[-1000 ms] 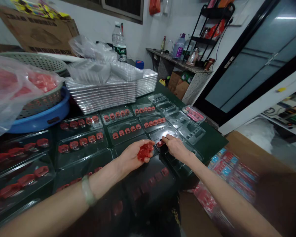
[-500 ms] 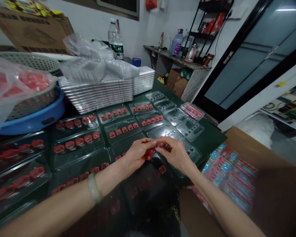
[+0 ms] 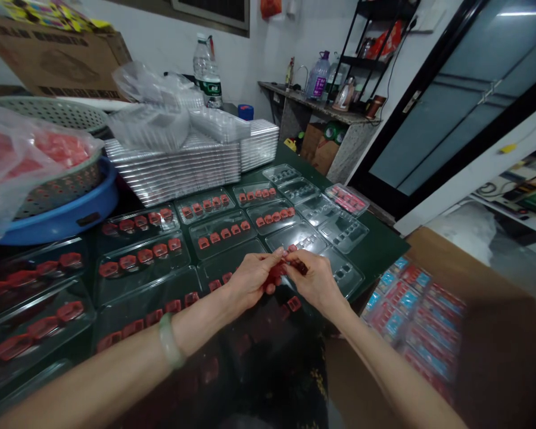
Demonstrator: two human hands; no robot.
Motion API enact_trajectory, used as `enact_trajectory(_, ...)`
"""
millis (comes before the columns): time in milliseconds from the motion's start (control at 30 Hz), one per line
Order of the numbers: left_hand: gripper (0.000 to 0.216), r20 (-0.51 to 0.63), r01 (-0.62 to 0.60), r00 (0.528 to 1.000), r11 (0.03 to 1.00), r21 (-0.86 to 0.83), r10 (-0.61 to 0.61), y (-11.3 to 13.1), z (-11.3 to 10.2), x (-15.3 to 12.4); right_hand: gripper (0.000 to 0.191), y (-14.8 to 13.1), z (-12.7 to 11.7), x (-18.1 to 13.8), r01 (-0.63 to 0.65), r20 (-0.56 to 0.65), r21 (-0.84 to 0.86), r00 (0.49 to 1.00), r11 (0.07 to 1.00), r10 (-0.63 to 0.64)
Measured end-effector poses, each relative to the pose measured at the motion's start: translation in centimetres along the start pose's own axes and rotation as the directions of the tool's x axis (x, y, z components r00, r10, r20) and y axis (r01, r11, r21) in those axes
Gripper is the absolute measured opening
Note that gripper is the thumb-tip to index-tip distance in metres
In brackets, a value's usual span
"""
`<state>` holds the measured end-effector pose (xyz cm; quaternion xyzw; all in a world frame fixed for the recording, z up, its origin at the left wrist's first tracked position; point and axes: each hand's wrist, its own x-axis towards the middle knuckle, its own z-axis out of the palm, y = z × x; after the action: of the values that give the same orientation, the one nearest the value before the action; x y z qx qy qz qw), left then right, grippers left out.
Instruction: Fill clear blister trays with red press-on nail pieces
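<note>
Fingers [image 3: 268, 260] of the left hand [image 3: 249, 281] curl closed round a small clutch of red pieces [image 3: 274, 275]. The palm is turned inward, seemingly so the loose stock cannot spill. Fingers [image 3: 295, 257] of the right hand [image 3: 316, 285] close in a pinch on the same clutch, tip to tip with the left; a fine pinch suits so small a part. Both hands hover just above the table [image 3: 379, 250], over a dark tray, blurred, that carries a single red piece [image 3: 293, 304] at 6 o'clock from the fingertips. A pale bracelet [image 3: 168, 348] sits on the left wrist.

At 12 o'clock lies an unfilled clear tray [image 3: 297, 237]. From 9 to 11 o'clock lie filled trays [image 3: 221, 229], each with a row of red pieces seated in moulded pockets that keep them spaced. At 1 to 2 o'clock lie empty trays [image 3: 343, 229].

Farther off at 11 o'clock stands a stack of clear trays [image 3: 183, 170]. At 9 to 10 o'clock a blue basin [image 3: 58, 220] holds a colander [image 3: 62, 185], and a plastic bag [image 3: 9, 161] of red stock lies over it. At 4 o'clock, below the table edge, an open cardboard box [image 3: 495, 333] holds packed cards [image 3: 411, 307].
</note>
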<state>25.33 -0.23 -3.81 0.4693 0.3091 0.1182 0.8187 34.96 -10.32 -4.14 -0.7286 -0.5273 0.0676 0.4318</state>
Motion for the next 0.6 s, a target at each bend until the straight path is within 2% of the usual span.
enact_trajectory(133, 0.026, 0.105, 0.115, 0.989, 0.991, -0.074, -0.107, 0.2, -0.4, -0.2, 0.019, 0.0, -0.2, 0.0, 0.047, 0.011, 0.01, 0.999, 0.999, -0.047)
enact_trajectory(300, 0.011, 0.226, 0.09, 0.972, 0.992, -0.09, -0.067, 0.4, -0.8, -0.7, 0.019, 0.3, -0.6, 0.2, 0.046, 0.091, 0.094, 0.994, 0.995, -0.054)
enact_trajectory(367, 0.012, 0.222, 0.087, 0.973, 0.994, -0.068, -0.07, 0.5, -0.8, -1.0, 0.016, 0.8, -0.6, 0.4, -0.034, 0.127, 0.176, 0.992, 0.984, 0.011)
enact_trajectory(433, 0.017, 0.206, 0.082, 0.976, 0.996, -0.037, -0.073, 0.5, -0.7, -1.2, 0.016, 1.3, -0.5, 0.6, -0.169, 0.196, 0.266, 0.973, 0.949, 0.119)
enact_trajectory(500, 0.019, 0.184, 0.079, 0.98, 0.997, 0.001, -0.078, 0.5, -0.6, -1.2, 0.02, 1.8, -0.6, 0.7, -0.308, 0.296, 0.344, 0.932, 0.887, 0.209)
enact_trajectory(600, 0.017, 0.155, 0.093, 0.983, 0.995, 0.029, -0.096, 0.4, -0.7, -1.0, 0.024, 2.2, -1.1, 0.7, -0.438, 0.411, 0.436, 0.874, 0.786, 0.259)
